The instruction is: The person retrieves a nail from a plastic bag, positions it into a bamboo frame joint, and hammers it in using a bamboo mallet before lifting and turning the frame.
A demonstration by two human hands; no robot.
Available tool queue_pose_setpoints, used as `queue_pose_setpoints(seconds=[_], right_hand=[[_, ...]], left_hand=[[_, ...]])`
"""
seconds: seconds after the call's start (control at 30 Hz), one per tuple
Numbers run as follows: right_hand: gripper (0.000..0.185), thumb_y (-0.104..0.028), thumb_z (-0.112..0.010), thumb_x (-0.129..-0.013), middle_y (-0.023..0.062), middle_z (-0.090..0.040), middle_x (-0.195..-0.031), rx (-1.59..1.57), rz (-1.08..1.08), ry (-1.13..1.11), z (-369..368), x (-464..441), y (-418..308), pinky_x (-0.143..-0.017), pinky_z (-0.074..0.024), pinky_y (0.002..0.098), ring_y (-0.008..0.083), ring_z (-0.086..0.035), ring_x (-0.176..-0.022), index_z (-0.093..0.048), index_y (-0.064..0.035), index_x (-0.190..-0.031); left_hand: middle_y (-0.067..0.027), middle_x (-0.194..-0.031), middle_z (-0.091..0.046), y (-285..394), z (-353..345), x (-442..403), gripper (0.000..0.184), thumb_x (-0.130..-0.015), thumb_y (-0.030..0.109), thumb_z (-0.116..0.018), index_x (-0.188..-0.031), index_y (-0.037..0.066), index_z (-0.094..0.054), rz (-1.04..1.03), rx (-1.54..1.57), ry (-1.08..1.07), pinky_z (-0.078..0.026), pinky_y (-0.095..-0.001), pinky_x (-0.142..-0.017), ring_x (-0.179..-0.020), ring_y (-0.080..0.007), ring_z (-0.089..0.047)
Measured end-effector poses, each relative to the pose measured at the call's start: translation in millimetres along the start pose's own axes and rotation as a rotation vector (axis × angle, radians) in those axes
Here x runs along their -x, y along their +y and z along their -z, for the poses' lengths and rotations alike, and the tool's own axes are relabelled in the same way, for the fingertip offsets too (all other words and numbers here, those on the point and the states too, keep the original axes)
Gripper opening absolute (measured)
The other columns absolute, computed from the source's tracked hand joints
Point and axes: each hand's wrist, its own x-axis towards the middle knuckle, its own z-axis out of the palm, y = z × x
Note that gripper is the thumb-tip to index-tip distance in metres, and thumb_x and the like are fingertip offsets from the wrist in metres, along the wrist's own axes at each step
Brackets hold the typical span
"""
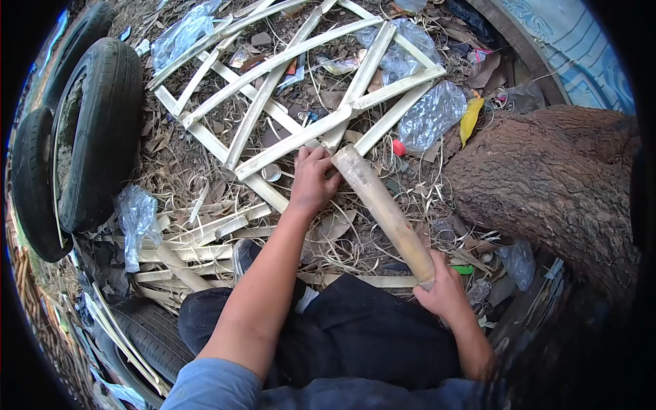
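Observation:
A lattice of pale split bamboo strips (294,137) lies on the littered ground in front of me. At its near side, my left hand (316,179) has its fingers bent and closed at a strip close to a crossing; the fingertips are partly hidden. My right hand (443,290) is wrapped around the lower end of a thick bamboo stick (386,212). The stick slants up and left, its far end beside my left fingers and near the lattice crossing. Whether that end touches the lattice I cannot tell.
Old tyres (102,137) stand at the left. A thick tree trunk (547,178) rises at the right. Loose bamboo strips (198,253) lie by my feet. Around the lattice are clear plastic bags (432,116), a yellow leaf (471,121), a red cap (399,147) and thin shavings.

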Motion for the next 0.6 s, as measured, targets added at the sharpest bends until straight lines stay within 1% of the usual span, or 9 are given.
queue_pose_setpoints(seconds=[0.13, 0.2, 0.27, 0.33, 0.4, 0.5, 0.53, 0.57, 0.6], right_hand=[[0.065, -0.01, -0.067, -0.068, 0.0277, -0.065, -0.099, -0.161, 0.031, 0.102, -12, 3, 1, -0.079, -0.0527, 0.0491, 0.047, -0.064, -0.093, -0.046, -0.0039, -0.128], [0.065, -0.009, -0.067, -0.067, 0.0269, -0.066, -0.098, 0.005, -0.007, 0.048, -7, 2, 1, -0.078, -0.0528, 0.0491, 0.0468, -0.064, -0.092, -0.046, -0.0041, -0.128], [0.064, -0.009, -0.067, -0.067, 0.0264, -0.066, -0.097, 0.032, 0.02, 0.067, -15, 4, 10, -0.077, -0.0529, 0.0492, 0.0467, -0.064, -0.091, -0.046, -0.0043, -0.128], [0.064, -0.009, -0.067, -0.067, 0.0259, -0.067, -0.096, 0.058, 0.057, 0.068, -18, 4, 13, -0.077, -0.0529, 0.0493, 0.0466, -0.064, -0.09, -0.046, -0.0045, -0.127], [0.064, -0.013, -0.069, -0.067, 0.0267, -0.066, -0.093, 0.039, 0.076, 0.112, -12, 4, 5, -0.075, -0.0522, 0.0521, 0.0475, -0.064, -0.086, -0.046, -0.0047, -0.127], [0.065, -0.011, -0.069, -0.066, 0.0265, -0.066, -0.093, -0.038, 0.07, 0.126, -13, 6, 10, -0.075, -0.0524, 0.0514, 0.0473, -0.064, -0.086, -0.046, -0.0047, -0.127], [0.067, -0.01, -0.069, -0.066, 0.0259, -0.066, -0.093, 0.125, 0.03, 0.08, -8, 3, 0, -0.076, -0.0525, 0.0503, 0.0468, -0.064, -0.087, -0.046, -0.0053, -0.128], [0.067, -0.01, -0.069, -0.066, 0.0259, -0.066, -0.093, 0.121, 0.018, 0.086, -11, 8, 2, -0.076, -0.0525, 0.0503, 0.0468, -0.064, -0.087, -0.046, -0.0053, -0.128], [0.067, -0.01, -0.069, -0.066, 0.026, -0.066, -0.094, 0.013, 0.033, 0.092, -14, 10, 5, -0.076, -0.0526, 0.05, 0.0467, -0.064, -0.088, -0.046, -0.0056, -0.128]], left_hand=[[-0.0069, -0.09, -0.058, 1, 4, 1, 0.016, -0.071, 0.013, -0.077, -0.083, 0.005, -0.071, 0.031, -0.01, -0.06, -0.041, -0.0419, -0.092, -0.098, -0.0289, -0.049], [-0.0069, -0.09, -0.058, -1, 2, 5, 0.017, -0.07, 0.012, -0.076, -0.084, 0.005, -0.071, 0.01, -0.009, -0.035, -0.041, -0.042, -0.092, -0.097, -0.0289, -0.05], [-0.007, -0.09, -0.058, -3, 0, 0, 0.021, -0.065, 0.009, -0.075, -0.085, 0.004, -0.07, -0.063, -0.011, 0.024, -0.042, -0.042, -0.092, -0.096, -0.0289, -0.05], [-0.0072, -0.091, -0.058, -5, -1, 1, 0.018, -0.067, 0.009, -0.075, -0.084, 0.004, -0.069, -0.035, -0.011, -0.004, -0.043, -0.0417, -0.092, -0.096, -0.0292, -0.05], [-0.007, -0.091, -0.058, -3, 0, 3, 0.016, -0.069, 0.012, -0.077, -0.079, 0.004, -0.067, -0.028, -0.001, -0.006, -0.042, -0.042, -0.091, -0.097, -0.0296, -0.05], [-0.007, -0.09, -0.058, 2, 3, 3, 0.016, -0.069, 0.013, -0.078, -0.078, 0.005, -0.067, -0.027, 0.016, 0.022, -0.043, -0.0417, -0.091, -0.097, -0.0294, -0.05], [-0.007, -0.09, -0.058, 2, 3, 8, 0.016, -0.069, 0.013, -0.078, -0.078, 0.005, -0.067, -0.023, 0.016, 0.013, -0.043, -0.0417, -0.091, -0.097, -0.0294, -0.05], [-0.0073, -0.09, -0.058, 1, 3, 8, 0.016, -0.069, 0.012, -0.078, -0.078, 0.005, -0.067, -0.019, 0.009, 0.007, -0.043, -0.0413, -0.09, -0.096, -0.0295, -0.05], [-0.0075, -0.089, -0.058, 1, 2, 3, 0.016, -0.069, 0.012, -0.078, -0.078, 0.005, -0.068, -0.024, 0.004, 0.01, -0.043, -0.0409, -0.09, -0.096, -0.0296, -0.05]])
